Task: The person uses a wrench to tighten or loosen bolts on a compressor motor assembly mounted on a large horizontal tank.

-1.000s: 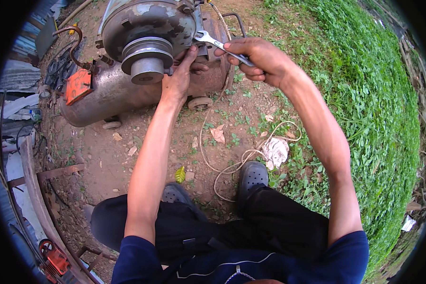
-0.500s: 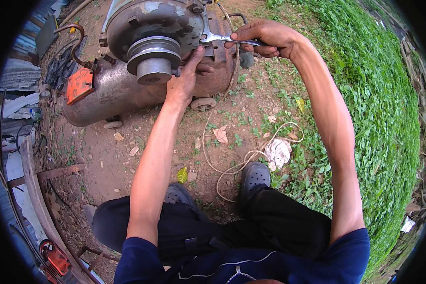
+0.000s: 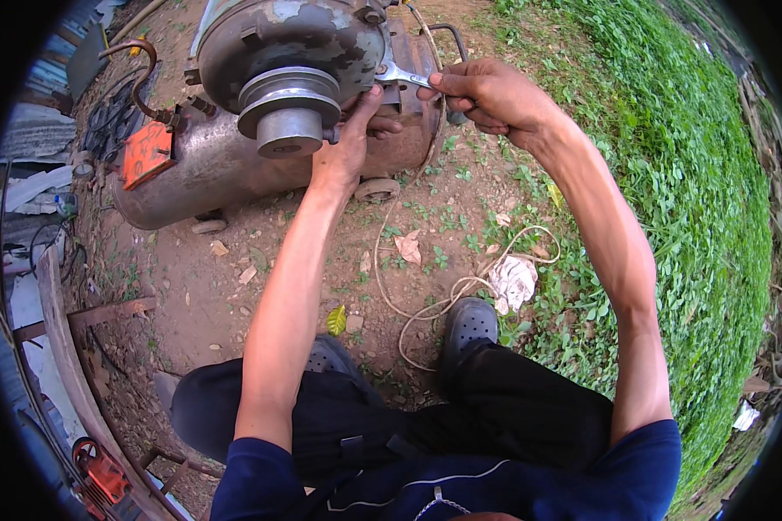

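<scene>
A rusty electric motor (image 3: pixel 295 39) with peeling grey paint and a silver double-groove pulley (image 3: pixel 288 100) sits on top of a long brown air tank (image 3: pixel 235 178). My right hand (image 3: pixel 495 95) is closed around a combination wrench (image 3: pixel 400 75). The wrench's open jaw lies at the motor's lower right edge, by its mount; the far end of its handle is hidden in my fingers. My left hand (image 3: pixel 347 143) reaches in beside the pulley, its thumb against the motor's base near the wrench head. Its fingers curl underneath, and what they grip is hidden.
An orange box (image 3: pixel 149 154) is fixed to the tank's left part, near a bent copper pipe (image 3: pixel 152 69). A pale cord (image 3: pixel 426 319) loops over the dirt beside a crumpled white cloth (image 3: pixel 513 282). Grass grows on the right; scrap metal and a wooden beam (image 3: pixel 87 373) lie left.
My right hand has shifted slightly right and lower, and the wrench handle slants further downward. The wrench jaw stays by the motor's mount. My left hand keeps its place there.
</scene>
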Demonstrator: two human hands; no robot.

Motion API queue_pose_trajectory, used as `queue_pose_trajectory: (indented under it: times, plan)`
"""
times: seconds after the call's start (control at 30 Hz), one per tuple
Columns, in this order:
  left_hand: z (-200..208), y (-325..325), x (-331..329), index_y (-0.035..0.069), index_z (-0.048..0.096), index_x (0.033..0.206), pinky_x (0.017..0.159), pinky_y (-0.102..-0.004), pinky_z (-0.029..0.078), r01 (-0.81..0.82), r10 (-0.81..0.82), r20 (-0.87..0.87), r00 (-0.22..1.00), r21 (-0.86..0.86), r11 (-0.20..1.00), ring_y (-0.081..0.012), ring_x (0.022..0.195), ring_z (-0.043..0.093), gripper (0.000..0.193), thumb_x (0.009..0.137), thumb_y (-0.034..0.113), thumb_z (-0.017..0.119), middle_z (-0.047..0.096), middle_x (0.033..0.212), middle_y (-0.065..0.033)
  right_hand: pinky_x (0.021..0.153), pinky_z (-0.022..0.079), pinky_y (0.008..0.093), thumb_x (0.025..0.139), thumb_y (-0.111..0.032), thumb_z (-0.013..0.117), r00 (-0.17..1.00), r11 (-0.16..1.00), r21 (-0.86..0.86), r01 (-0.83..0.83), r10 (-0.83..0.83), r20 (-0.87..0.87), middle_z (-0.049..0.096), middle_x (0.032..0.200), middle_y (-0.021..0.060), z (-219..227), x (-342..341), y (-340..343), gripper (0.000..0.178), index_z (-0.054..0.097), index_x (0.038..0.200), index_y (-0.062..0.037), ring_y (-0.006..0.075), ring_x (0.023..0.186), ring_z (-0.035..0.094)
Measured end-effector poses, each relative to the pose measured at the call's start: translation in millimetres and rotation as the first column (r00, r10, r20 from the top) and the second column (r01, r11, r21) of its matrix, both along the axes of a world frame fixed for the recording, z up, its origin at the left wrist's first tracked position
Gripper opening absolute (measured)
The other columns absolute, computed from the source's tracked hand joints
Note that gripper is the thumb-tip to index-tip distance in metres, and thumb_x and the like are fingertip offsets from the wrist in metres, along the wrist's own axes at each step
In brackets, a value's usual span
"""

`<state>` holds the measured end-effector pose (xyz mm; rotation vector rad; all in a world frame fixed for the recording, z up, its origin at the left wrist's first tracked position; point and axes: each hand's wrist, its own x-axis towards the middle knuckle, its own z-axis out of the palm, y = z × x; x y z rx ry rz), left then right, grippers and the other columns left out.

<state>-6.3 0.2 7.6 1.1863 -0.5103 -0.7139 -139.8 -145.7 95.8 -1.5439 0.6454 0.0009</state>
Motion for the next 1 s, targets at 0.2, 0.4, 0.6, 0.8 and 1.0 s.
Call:
queue_pose_trajectory:
  times: [0.2,0.4,0.6,0.8,1.0]
  plan:
    - [-1,-1,-1,0.006,0.068,0.098,0.061,-0.024,0.046,0.009,-0.009,-0.004,1.0,0.0,1.0,-0.012,0.066,0.065,0.023,0.093,0.027,0.064,0.067,0.081,-0.002,0.034,0.02,0.0203,0.101,-0.025,0.046,0.949,0.931,0.21,0.299,-0.313,0.035,0.041,0.061,-0.0072,-3,-3,63,0.029,0.059,0.107,0.0005,0.0027,0.039,0.027]
    - [0,2,-2,0.005,0.068,0.099,0.065,-0.025,0.05,0.003,-0.003,-0.009,1.0,-0.006,1.0,-0.009,0.072,0.063,0.02,0.094,0.023,0.062,0.068,0.084,-0.0019,0.037,0.024,0.023,0.103,-0.024,0.04,0.83,0.78,0.452,0.433,-0.541,0.139,0.041,0.065,-0.0045,-26,16,111,0.023,0.054,0.103,-0.0051,0.0057,0.042,0.029]
    - [-6,0,5,0.003,0.068,0.103,0.073,-0.0251,0.051,0.022,-0.023,-0.03,0.999,-0.052,0.998,-0.0112,0.08,0.064,0.024,0.093,0.024,0.064,0.068,0.096,-0.0048,0.036,0.024,0.0222,0.104,-0.025,0.037,0.95,0.852,0.487,0.194,-0.286,0.121,0.037,0.065,-0.006,-17,2,79,0.025,0.052,0.109,-0.0055,0.0052,0.04,0.028]
    - [-6,-1,4,0.004,0.066,0.104,0.07,-0.0263,0.05,0.029,-0.029,-0.004,1.0,-0.002,1.0,-0.0112,0.075,0.065,0.025,0.096,0.027,0.058,0.069,0.091,-0.0047,0.039,0.025,0.0224,0.104,-0.025,0.038,0.983,0.913,0.386,0.131,-0.169,0.067,0.037,0.064,-0.0059,-8,-5,66,0.026,0.052,0.109,-0.005,0.0051,0.042,0.03]
    - [-5,1,2,0.006,0.066,0.101,0.063,-0.0241,0.049,0.032,-0.032,0.012,0.999,0.01,0.999,-0.0098,0.067,0.061,0.023,0.097,0.027,0.058,0.067,0.083,-0.0024,0.043,0.028,0.0249,0.104,-0.023,0.036,0.876,0.737,0.6,0.312,-0.468,0.12,0.037,0.065,-0.0039,-13,10,103,0.025,0.052,0.104,-0.0038,0.0071,0.046,0.03]
